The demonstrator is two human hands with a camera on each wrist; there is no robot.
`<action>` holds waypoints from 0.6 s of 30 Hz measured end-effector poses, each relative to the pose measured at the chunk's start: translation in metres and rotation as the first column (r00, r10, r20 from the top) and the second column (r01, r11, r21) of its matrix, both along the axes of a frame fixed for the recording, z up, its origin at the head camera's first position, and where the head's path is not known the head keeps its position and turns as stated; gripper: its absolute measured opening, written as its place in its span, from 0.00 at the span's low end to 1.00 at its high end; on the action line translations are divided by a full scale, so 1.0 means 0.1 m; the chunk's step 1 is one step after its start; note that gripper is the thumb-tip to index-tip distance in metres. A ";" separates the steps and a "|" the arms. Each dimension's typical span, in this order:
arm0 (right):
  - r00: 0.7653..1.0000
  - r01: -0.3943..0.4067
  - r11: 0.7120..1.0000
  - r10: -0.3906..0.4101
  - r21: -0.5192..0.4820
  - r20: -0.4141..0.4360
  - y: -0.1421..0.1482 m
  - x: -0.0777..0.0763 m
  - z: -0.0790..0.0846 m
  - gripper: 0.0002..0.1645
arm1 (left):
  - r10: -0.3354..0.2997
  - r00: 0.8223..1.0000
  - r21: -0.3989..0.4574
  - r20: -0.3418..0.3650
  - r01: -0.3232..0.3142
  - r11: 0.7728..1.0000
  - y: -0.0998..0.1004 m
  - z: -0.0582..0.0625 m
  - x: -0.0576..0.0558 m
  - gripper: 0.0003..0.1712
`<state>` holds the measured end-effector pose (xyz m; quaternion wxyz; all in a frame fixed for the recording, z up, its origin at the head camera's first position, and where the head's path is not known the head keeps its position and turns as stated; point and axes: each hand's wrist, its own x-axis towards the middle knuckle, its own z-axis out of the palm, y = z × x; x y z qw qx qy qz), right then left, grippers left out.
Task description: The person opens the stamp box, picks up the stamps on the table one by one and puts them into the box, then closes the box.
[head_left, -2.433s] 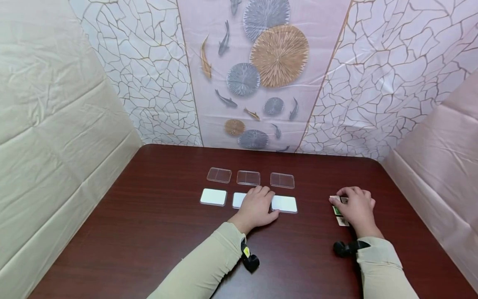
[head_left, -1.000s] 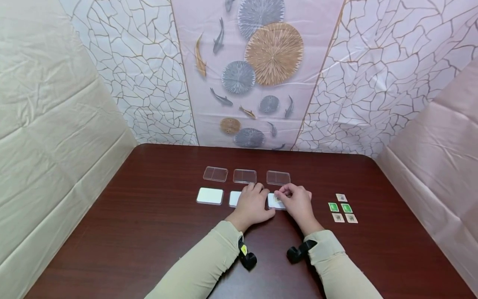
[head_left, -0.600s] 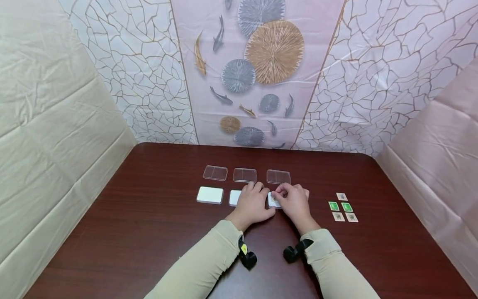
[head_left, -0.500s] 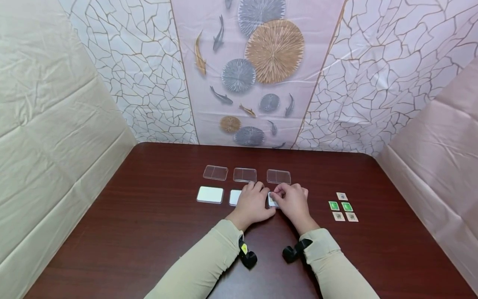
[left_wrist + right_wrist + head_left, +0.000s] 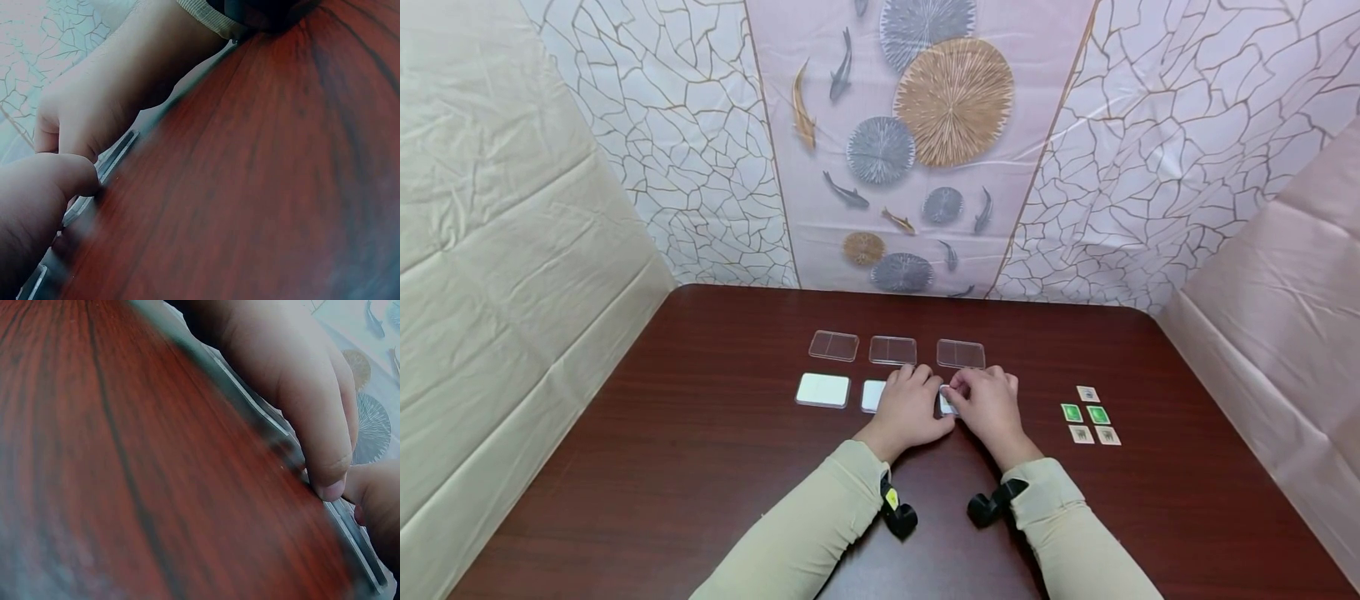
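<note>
Head view shows the right-hand white case (image 5: pixel 946 406) largely covered: only a strip at its left end shows between the two hands, so most of its top cannot be read. Over this case the right hand (image 5: pixel 992 411) has thumb and forefinger brought narrowly together, but whether anything sits between the tips cannot be told, since the knuckles hide them. The left hand (image 5: pixel 907 412) holds the same case by its left end, thumb at the near edge and forefinger by the far corner; its other fingers and palm hide most of the middle white case (image 5: pixel 871 397), just left of the landmark case. Farther left lies the left white case (image 5: pixel 823 390), in full sight. Behind the landmark case is a clear lid (image 5: pixel 960 353), with two more clear lids (image 5: pixel 865 347) to its left; they are so transparent that little beyond their rims and dividing lines shows. Well to the right of the case lie two green tiles (image 5: pixel 1072 412) and three beige tiles (image 5: pixel 1081 434), their small marks too tiny to make out. Both wrist views catch the landmark case edge-on, and the frame edge cuts off each camera's own hand.
</note>
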<state>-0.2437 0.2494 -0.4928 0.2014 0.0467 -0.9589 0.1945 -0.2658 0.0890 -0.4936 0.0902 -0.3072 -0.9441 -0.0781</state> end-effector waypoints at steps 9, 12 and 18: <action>1.000 -0.002 1.000 0.002 0.004 -0.013 0.01 -0.02 -0.03 0.11 | 0.005 1.000 -0.001 0.007 -0.005 1.000 0.00 -0.01 -0.01 0.32; 0.999 0.008 1.000 -0.008 -0.010 -0.031 0.03 -0.01 -0.02 0.11 | 0.004 1.000 0.001 0.001 -0.004 1.000 0.00 0.00 -0.01 0.32; 0.994 0.065 0.998 -0.066 -0.017 -0.084 0.23 0.00 0.04 0.14 | -0.005 1.000 0.005 -0.010 0.005 1.000 -0.01 -0.01 -0.01 0.34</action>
